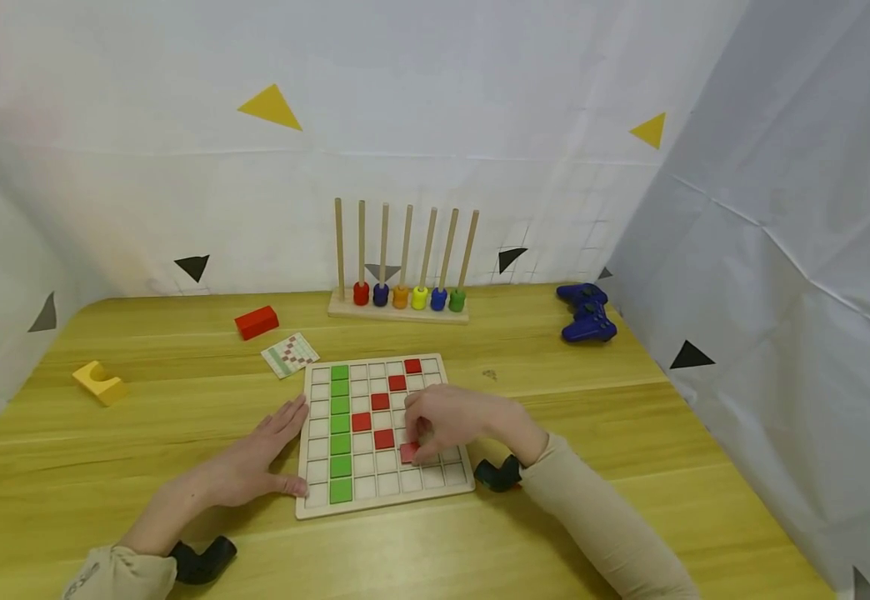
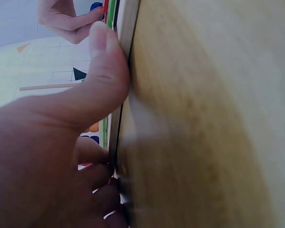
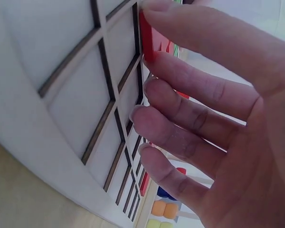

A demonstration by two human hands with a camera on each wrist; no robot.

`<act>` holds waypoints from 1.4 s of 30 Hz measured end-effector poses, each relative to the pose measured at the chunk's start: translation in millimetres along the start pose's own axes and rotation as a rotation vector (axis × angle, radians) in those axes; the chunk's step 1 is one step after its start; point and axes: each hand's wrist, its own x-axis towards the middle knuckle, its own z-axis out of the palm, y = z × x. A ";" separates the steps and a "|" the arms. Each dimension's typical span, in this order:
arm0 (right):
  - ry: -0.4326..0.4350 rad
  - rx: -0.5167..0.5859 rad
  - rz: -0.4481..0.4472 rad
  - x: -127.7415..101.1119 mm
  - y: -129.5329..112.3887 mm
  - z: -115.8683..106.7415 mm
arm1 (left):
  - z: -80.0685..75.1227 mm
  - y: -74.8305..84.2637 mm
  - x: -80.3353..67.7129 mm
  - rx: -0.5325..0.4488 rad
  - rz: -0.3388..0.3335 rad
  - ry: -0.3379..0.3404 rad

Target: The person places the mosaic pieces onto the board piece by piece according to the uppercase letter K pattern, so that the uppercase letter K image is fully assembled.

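Just a flat red square tile [image 1: 408,452]

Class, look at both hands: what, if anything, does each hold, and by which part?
The right hand pinches a red tile by its edges. The left hand holds nothing; it rests flat against the board.

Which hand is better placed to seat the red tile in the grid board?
Right hand: it already pinches the red tile over the grid board. Left hand lies flat against the board's left edge.
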 end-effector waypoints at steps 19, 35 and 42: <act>-0.032 0.052 0.019 -1.1 -2.4 -1.8 | -0.8 1.4 0.8 0.007 -0.005 -0.001; -0.008 0.117 -0.012 -10.5 6.7 -7.1 | 0.0 1.2 2.6 -0.014 -0.011 -0.018; 0.044 0.178 0.010 -37.0 24.4 -18.9 | 0.0 -0.4 2.0 -0.015 -0.021 -0.016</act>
